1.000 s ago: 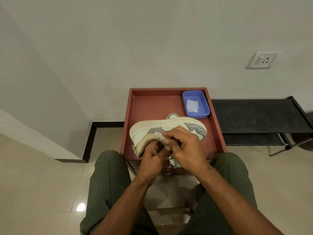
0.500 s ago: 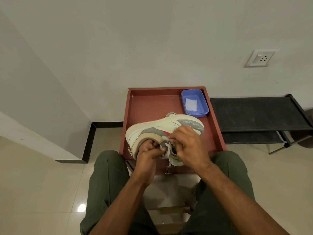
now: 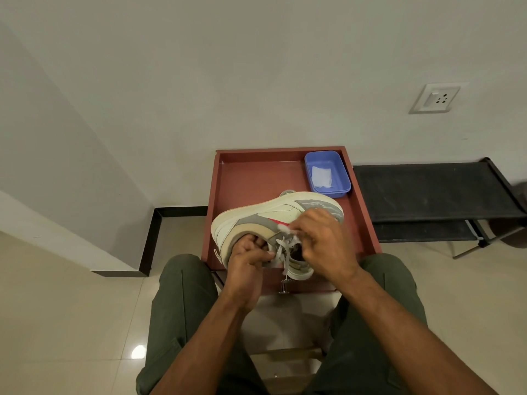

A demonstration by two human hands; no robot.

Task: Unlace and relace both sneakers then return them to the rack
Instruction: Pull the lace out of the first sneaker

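The fingers (image 3: 263, 253) of the left hand (image 3: 246, 263) are curling tight and pinching a strand of the white lace (image 3: 281, 246), with some of them tucking into the collar of the sneaker (image 3: 256, 215). The right hand (image 3: 325, 243) is bending its fingertips (image 3: 296, 228) round the frayed lace end, holding it just above the eyelets. The two hands are sitting close together, a short crossing of lace between them.

The sneaker, white with grey panels and a red flash, is lying on its side on the red bench (image 3: 248, 178), toe toward 2 o'clock, heel toward 9 o'clock, its collar overhanging the bench's near edge. A second shoe (image 3: 286, 193) is peeking out just behind it at 12 o'clock.

At 1 o'clock a blue tray (image 3: 339, 172) holding a white paper scrap (image 3: 321, 176) is sitting against the bench's raised right rim. Bare red surface is lying open at 11 o'clock. At 3 o'clock the black rack (image 3: 427, 192) is standing beside the bench, its top shelf unoccupied. Green-trousered knees (image 3: 182, 295) are flanking the near edge.
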